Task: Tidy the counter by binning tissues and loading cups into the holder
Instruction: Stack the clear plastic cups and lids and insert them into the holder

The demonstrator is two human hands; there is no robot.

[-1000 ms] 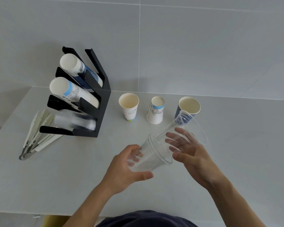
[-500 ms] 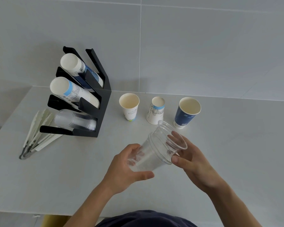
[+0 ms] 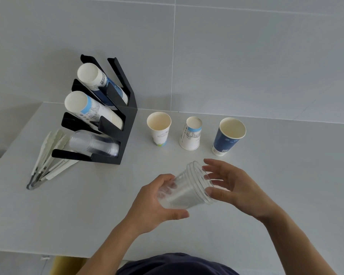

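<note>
My left hand grips a nested stack of clear plastic cups, tilted with the rims up and to the right, above the counter's front middle. My right hand rests against the stack's rims, thumb on the lower rim and fingers spread over the mouth. The black cup holder stands at the back left with two rows of paper cups and a bottom row of clear cups. Behind my hands stand a white paper cup, an upside-down white paper cup and a blue paper cup.
White plastic tongs lie left of the holder near the counter's left edge. The grey counter ends at a tiled wall behind. My dark clothing shows at the bottom edge.
My right hand has pushed a clear cup down into the stack held by my left hand; it now sits fully nested, and my right fingers have spread at the rims.
</note>
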